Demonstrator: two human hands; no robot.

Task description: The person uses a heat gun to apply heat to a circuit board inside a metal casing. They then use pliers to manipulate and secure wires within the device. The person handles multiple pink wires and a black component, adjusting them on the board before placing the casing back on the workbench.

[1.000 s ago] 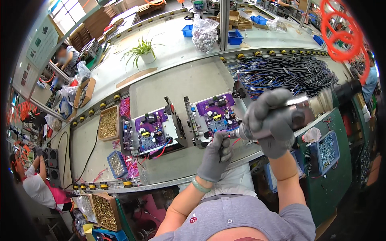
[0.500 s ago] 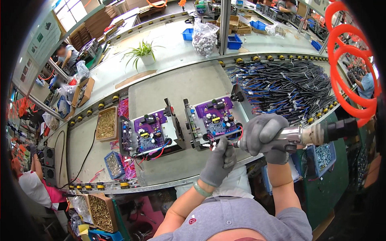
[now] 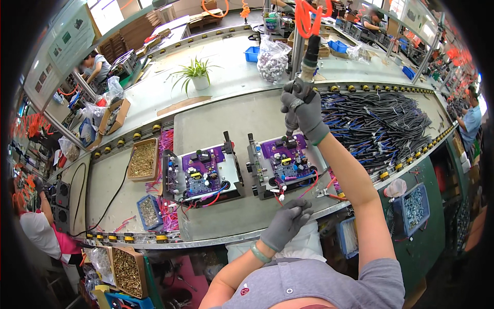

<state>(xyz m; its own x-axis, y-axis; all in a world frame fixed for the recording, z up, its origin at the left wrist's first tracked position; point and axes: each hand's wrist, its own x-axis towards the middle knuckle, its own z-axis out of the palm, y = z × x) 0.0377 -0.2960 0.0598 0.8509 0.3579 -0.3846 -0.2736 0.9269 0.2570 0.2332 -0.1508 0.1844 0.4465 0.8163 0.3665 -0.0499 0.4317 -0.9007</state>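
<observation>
Now the right gloved hand [image 3: 304,109] has its grip closed around a hanging grey electric screwdriver [image 3: 303,77] above the right purple circuit board [image 3: 284,160]; the left gloved hand [image 3: 288,222], loosely curled and holding nothing, rests at the grey counter [image 3: 226,118] edge.

A potted spider plant [image 3: 197,72] stands at the bench's far edge, with a strip of cardboard [image 3: 183,105] lying just in front of it. A clear bag of small parts [image 3: 271,57] and a blue bin [image 3: 252,54] sit near the far right. A mass of black and blue wire harnesses [image 3: 381,123] covers the right end. Toward the left edge, a cardboard box of brass screws [image 3: 143,159] sits above a small blue tray of screws [image 3: 149,211].
</observation>
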